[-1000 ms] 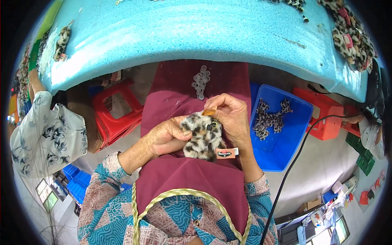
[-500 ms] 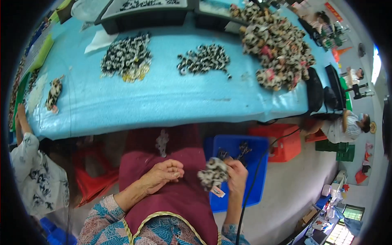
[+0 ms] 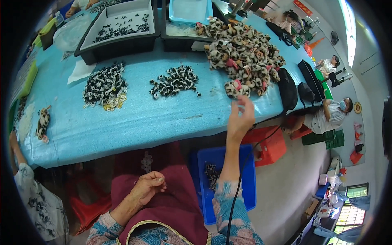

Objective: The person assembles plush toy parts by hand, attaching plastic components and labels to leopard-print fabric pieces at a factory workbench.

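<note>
My right hand [image 3: 241,118] reaches over the table's front edge, its fingers apart and slightly blurred, with nothing visible in them. It is just short of the near end of a large heap of spotted black, white and tan plush toys [image 3: 245,53], some with pink parts. Above my maroon apron [image 3: 171,200], my left hand [image 3: 148,187] is curled, thumb against fingers; whatever it may pinch is too small to make out. A cluster of small clear discs [image 3: 147,161] lies on the apron. Beside my right forearm, a blue tub [image 3: 247,183] holds dark spotted plush [image 3: 211,175], partly hidden by my arm.
On the blue-covered table [image 3: 163,122] lie a pile of black-and-white ring-like parts [image 3: 104,83], yellow discs [image 3: 115,103], a smaller black-and-white pile [image 3: 174,81] and a single plush [image 3: 43,122]. Black trays [image 3: 118,51] stand behind. A dark cable [image 3: 241,179] hangs near my right arm.
My right hand has let go of the tagged plush and moved from beside the blue tub forward to the heap. My left hand has curled more. The view has shifted.
</note>
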Demonstrator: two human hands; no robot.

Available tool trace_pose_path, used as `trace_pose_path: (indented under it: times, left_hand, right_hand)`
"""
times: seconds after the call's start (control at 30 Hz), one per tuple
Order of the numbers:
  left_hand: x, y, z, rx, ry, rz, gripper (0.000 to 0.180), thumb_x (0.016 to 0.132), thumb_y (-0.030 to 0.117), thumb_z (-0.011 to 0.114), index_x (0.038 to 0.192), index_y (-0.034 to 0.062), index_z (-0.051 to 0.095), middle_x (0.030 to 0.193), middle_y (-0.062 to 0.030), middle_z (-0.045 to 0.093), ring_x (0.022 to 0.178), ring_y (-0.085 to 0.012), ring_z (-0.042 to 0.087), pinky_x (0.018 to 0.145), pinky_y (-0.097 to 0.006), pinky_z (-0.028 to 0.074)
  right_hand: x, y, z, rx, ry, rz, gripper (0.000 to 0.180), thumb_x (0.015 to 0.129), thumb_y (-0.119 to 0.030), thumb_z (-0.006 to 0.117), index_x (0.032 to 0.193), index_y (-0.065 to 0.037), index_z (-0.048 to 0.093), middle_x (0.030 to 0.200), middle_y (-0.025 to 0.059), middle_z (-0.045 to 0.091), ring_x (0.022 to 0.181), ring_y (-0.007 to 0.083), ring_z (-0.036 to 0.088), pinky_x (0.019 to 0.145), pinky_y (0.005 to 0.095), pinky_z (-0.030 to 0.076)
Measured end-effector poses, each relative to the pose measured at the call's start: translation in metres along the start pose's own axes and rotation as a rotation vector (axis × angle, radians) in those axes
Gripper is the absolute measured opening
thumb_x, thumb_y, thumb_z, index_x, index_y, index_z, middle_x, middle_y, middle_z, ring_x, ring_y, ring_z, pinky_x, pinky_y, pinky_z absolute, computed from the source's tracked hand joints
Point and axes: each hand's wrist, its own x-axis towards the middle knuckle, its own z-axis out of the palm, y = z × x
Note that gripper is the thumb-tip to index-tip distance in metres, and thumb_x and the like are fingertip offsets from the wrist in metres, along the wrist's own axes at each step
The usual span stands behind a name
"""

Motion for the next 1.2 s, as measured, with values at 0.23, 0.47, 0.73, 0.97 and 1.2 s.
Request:
trace_pose_path:
  times: [0.23,0.47,0.73,0.97,1.2]
  left_hand:
    - [-0.007,-0.007,-0.008,-0.042,0.073,-0.014,0.006,0.084,0.011,0.058,0.084,0.0055,0.055,0.075,-0.0049,0.058,0.070,-0.0164,0.056,0.065,-0.028,0.046]
    - [-0.020,0.014,0.018,0.273,0.035,0.319,0.015,0.078,0.009,0.065,0.090,0.0042,0.058,0.079,-0.0036,0.058,0.068,-0.0109,0.054,0.066,-0.022,0.044]
    - [-0.004,0.042,0.068,0.657,0.014,0.795,0.042,0.065,0.016,0.078,0.100,0.0020,0.059,0.097,-0.0018,0.055,0.084,-0.0102,0.051,0.075,-0.025,0.043]
    - [-0.017,0.044,0.029,0.019,-0.028,0.314,0.021,0.084,0.015,0.062,0.100,0.0016,0.061,0.088,-0.0013,0.064,0.078,-0.0068,0.057,0.069,-0.022,0.047]
    - [-0.023,0.034,0.020,0.448,0.167,0.374,0.016,0.080,0.013,0.065,0.091,0.0028,0.059,0.076,0.0008,0.058,0.069,-0.0037,0.051,0.060,-0.020,0.042]
  right_hand:
    - [0.043,0.073,0.016,-0.337,-0.115,-0.111,0.039,0.067,-0.009,0.071,0.103,-0.003,0.059,0.092,0.0132,0.056,0.085,0.0301,0.056,0.074,0.0355,0.046]
    - [-0.017,-0.009,-0.020,0.990,-0.223,0.435,0.028,0.073,0.004,0.063,0.099,0.000,0.055,0.092,0.0027,0.054,0.092,0.0122,0.053,0.081,0.0276,0.047]
    - [-0.150,-0.099,-0.041,0.728,-0.509,0.467,0.031,0.068,0.005,0.067,0.096,-0.002,0.053,0.102,0.0072,0.050,0.097,0.0183,0.052,0.084,0.0266,0.042]
    - [-0.129,-0.085,-0.054,0.576,-0.637,0.185,0.023,0.071,-0.010,0.069,0.091,-0.001,0.062,0.091,0.0109,0.062,0.081,0.0195,0.060,0.072,0.0282,0.046]
    - [-0.153,-0.077,-0.023,1.035,-1.232,0.843,0.051,0.074,-0.018,0.070,0.116,0.001,0.049,0.100,0.0094,0.058,0.095,0.0147,0.056,0.085,0.0270,0.044]
